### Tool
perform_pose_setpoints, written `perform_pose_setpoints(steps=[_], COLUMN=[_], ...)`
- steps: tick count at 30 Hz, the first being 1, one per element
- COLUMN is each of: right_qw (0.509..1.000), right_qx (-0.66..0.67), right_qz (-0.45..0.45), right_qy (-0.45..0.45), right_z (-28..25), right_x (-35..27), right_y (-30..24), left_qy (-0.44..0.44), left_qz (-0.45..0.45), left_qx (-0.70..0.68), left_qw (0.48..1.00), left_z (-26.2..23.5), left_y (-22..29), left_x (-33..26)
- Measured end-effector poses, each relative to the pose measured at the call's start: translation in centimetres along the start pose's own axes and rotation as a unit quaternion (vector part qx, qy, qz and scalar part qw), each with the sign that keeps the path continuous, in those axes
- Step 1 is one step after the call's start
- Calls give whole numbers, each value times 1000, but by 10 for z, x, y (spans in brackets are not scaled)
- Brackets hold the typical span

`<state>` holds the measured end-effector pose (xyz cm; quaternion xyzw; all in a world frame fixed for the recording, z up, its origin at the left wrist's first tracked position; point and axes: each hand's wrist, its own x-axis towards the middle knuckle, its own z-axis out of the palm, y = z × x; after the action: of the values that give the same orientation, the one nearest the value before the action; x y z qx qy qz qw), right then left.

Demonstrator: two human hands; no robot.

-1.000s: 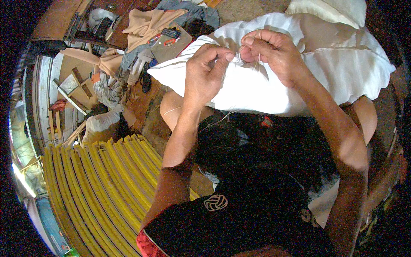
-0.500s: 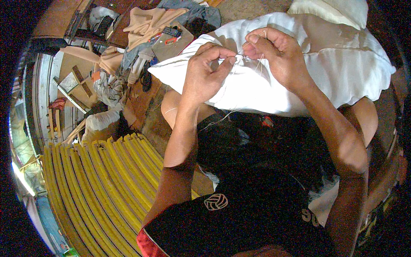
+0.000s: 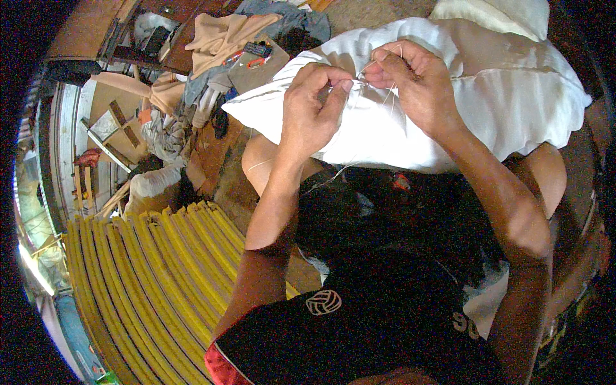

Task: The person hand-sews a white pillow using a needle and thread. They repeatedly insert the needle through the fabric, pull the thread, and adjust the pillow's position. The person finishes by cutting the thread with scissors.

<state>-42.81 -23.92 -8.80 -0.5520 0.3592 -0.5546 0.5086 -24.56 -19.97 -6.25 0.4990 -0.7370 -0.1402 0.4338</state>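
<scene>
A stuffed white pillow (image 3: 507,96) lies across my lap, bright in the light at its middle. My left hand (image 3: 312,106) is closed in a pinch on a gathered edge of its cloth, thumb against forefinger. Just to the right, my right hand (image 3: 420,86) is closed too, its thumb and fingers pinching pale thread close to that gathered spot. Loops of the thread hang below the right fingers, over the white cloth. Whether a needle is between those fingertips is too small to tell. A loose thread end (image 3: 343,169) trails onto my dark shorts.
A slatted yellow bench (image 3: 154,269) stands at my left. Beyond it are crumpled cloths (image 3: 218,38), a board (image 3: 260,70) with small orange and black items, and wooden pieces (image 3: 115,128). Another white cushion (image 3: 494,16) sits behind the pillow.
Both hands stay at the same spot on the pillow. My right fingers have shifted slightly, and the thread loops beside them hang differently.
</scene>
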Motion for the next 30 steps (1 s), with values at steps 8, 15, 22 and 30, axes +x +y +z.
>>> perform_pose_setpoints(steps=[8, 15, 22, 30], right_qw=[999, 999, 1000, 1000], right_qx=[22, 22, 18, -8], right_qz=[-29, -40, -7, 7], right_qy=[13, -5, -10, -6], right_z=[2, 3, 3, 2], right_x=[-3, -3, -3, -2], right_y=[-6, -2, -6, -2], left_qy=[17, 16, 14, 19], left_qz=[7, 7, 8, 26], left_qx=[-32, -23, -7, 10], left_qw=[999, 1000, 1000, 999], left_z=[-2, -2, -2, 2], left_y=[0, 3, 5, 1], left_x=[-1, -1, -1, -1])
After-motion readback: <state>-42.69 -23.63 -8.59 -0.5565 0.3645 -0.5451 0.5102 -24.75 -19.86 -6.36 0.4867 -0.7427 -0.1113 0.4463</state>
